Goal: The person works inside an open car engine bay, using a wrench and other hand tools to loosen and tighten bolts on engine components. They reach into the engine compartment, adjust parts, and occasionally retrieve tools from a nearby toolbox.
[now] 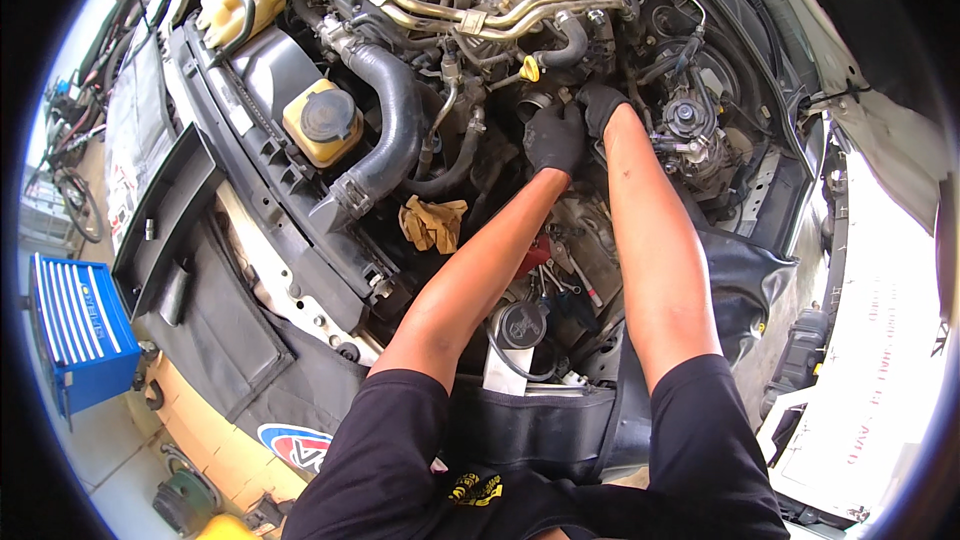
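Note:
Both my hands wear black gloves and reach deep into a car's engine bay, side by side. My left hand (556, 137) is closed, fingers curled at the engine's near side next to a dark round pipe end (535, 103). My right hand (602, 108) is just right of it, fingers bent down and closed against the engine. What either hand grips is hidden behind the gloves. Above them is a yellow loop handle (530, 68), with gold-coloured metal pipes (475, 20) across the engine top. A filter-like housing with hoses (688, 118) stands right of my right hand.
Below my left forearm lie crumpled brown paper (432, 224) and several wrenches (560, 275). A black-capped reservoir (522, 325) is close to the fender. A thick black hose (388, 105) and a yellowish capped tank (323, 123) are left. A blue tool chest (85, 325) stands far left.

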The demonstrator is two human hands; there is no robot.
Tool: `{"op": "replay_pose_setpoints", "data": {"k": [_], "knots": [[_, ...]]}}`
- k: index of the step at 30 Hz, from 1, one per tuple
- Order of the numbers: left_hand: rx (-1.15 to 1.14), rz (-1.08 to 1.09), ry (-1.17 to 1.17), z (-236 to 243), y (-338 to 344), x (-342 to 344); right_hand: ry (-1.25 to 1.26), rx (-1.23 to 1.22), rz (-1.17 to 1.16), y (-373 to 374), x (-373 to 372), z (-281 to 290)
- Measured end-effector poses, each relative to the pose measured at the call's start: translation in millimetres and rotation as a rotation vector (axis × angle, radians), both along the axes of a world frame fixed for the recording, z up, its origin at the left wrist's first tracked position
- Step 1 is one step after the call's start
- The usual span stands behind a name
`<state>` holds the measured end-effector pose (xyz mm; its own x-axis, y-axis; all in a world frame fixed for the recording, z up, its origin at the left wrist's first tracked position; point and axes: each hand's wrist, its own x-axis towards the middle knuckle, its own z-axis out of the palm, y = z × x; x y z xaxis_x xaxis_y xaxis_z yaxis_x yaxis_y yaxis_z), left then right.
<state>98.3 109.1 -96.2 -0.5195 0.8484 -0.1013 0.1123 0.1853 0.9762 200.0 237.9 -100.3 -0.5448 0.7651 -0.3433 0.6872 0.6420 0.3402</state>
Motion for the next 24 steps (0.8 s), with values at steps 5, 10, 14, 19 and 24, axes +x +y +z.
{"op": "replay_pose_setpoints", "data": {"k": [5,10,14,19,24], "knots": [[-0.016,0.003,-0.002,-4.3,6.5,-9.2,0.074,-0.058,-0.093,-16.3,-16.5,26.1],[-0.059,-0.055,-0.032,-2.0,9.9,-8.2,0.096,-0.039,-0.114,-16.9,-6.7,26.4],[-0.061,-0.038,-0.068,-8.6,15.5,-10.3,0.054,-0.082,-0.122,-14.3,-13.8,28.9],[-0.047,-0.025,-0.103,-3.6,12.7,-7.0,0.166,-0.083,-0.130,-10.0,-6.0,18.1],[-0.024,-0.049,-0.161,-14.1,19.5,-11.6,0.095,-0.083,-0.110,-13.9,-12.3,24.5]]}}
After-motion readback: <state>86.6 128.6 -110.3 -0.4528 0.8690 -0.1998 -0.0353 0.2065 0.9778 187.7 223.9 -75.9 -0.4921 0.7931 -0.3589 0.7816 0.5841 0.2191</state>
